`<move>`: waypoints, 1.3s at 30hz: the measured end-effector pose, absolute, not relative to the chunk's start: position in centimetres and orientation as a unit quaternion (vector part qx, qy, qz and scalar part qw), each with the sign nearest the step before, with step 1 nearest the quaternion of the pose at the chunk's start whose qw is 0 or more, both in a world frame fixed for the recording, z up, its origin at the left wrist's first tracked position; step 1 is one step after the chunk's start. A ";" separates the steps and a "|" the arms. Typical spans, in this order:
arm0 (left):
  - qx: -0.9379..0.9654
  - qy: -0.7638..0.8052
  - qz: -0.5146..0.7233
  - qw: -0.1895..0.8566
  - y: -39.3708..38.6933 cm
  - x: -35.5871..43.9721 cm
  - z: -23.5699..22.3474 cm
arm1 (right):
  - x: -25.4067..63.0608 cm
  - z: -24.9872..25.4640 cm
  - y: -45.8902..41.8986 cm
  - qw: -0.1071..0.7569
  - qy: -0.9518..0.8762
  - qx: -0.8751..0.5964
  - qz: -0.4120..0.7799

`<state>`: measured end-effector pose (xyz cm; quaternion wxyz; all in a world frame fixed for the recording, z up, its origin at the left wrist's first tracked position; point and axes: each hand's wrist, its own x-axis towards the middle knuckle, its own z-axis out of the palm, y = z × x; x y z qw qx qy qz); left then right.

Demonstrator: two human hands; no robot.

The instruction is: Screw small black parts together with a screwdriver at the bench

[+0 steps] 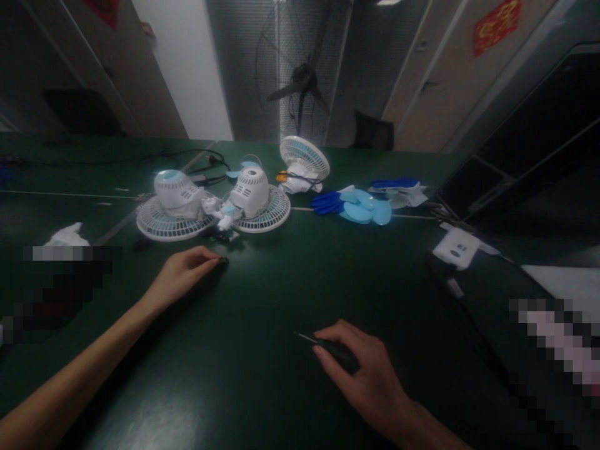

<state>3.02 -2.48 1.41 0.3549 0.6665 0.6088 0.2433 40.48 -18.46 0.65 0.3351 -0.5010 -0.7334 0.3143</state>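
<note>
My left hand [180, 275] rests on the dark green table [262, 375], fingers pinched on a small dark part [224, 260] just in front of two white fans. My right hand [363, 369] lies nearer to me, closed round a black-handled screwdriver [328, 347] whose thin shaft points left. The two small white fans [171, 203] [255, 200] lie face down on their grilles, motor housings up, with loose white pieces between them. A third fan [304, 164] stands behind them.
Blue fan blades and blue gloves [363, 206] lie at mid-right. A white adapter with a cable [457, 248] sits at the right, a white cloth [68, 236] at the left. Black cables run along the back. A large floor fan [300, 81] stands beyond the table.
</note>
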 end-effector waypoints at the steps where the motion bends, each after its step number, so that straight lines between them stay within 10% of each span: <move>1: 0.680 0.587 0.240 0.367 -3.2 4.2 1.5 | 40.5 0.6 -18.4 0.337 -0.734 -0.501 0.313; 11: 0.785 0.407 0.242 0.399 -11.8 15.1 0.5 | 40.2 0.4 -18.4 0.328 -0.752 -0.504 0.269; 39: 0.829 0.315 0.219 0.406 -12.4 14.8 0.3 | 40.0 0.4 -18.5 0.317 -0.753 -0.514 0.260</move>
